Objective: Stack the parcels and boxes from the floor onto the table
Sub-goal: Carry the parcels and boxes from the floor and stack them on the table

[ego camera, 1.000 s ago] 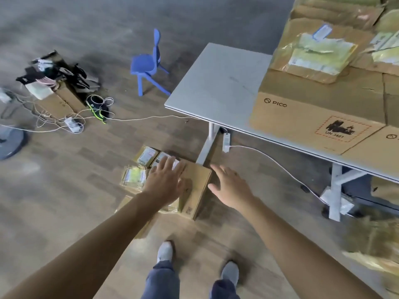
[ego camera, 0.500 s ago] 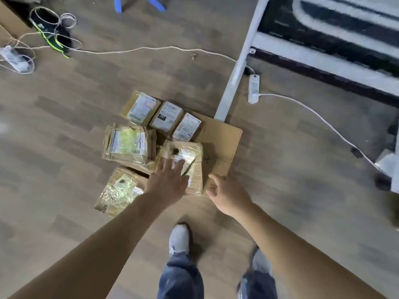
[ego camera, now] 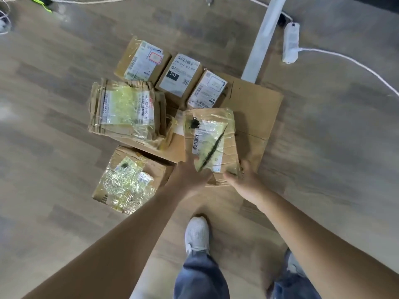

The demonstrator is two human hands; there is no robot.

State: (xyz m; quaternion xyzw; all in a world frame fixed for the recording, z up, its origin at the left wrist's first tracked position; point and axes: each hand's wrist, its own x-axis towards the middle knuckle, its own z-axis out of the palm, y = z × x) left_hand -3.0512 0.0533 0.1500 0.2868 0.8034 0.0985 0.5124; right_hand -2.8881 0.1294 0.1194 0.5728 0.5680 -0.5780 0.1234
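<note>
Several cardboard parcels lie on the wooden floor in front of my feet. A taped parcel (ego camera: 210, 137) with a white label and a dark streak rests on a large flat cardboard box (ego camera: 255, 108). My left hand (ego camera: 190, 174) grips its near left corner, and my right hand (ego camera: 244, 180) grips its near right corner. To the left lie a bigger taped parcel (ego camera: 127, 108) and a crinkly taped box (ego camera: 127, 182). Behind them three small labelled boxes (ego camera: 179, 75) stand in a row. The table top is out of view.
A white table leg (ego camera: 263, 37) stands just behind the flat box. A white power strip (ego camera: 291, 44) and its cable lie on the floor to the right. More cables run along the top left. My two feet stand below the parcels.
My view dropped from the table down to the floor pile. Both hands moved in from hovering over the parcels and closed on the near end of the taped parcel.
</note>
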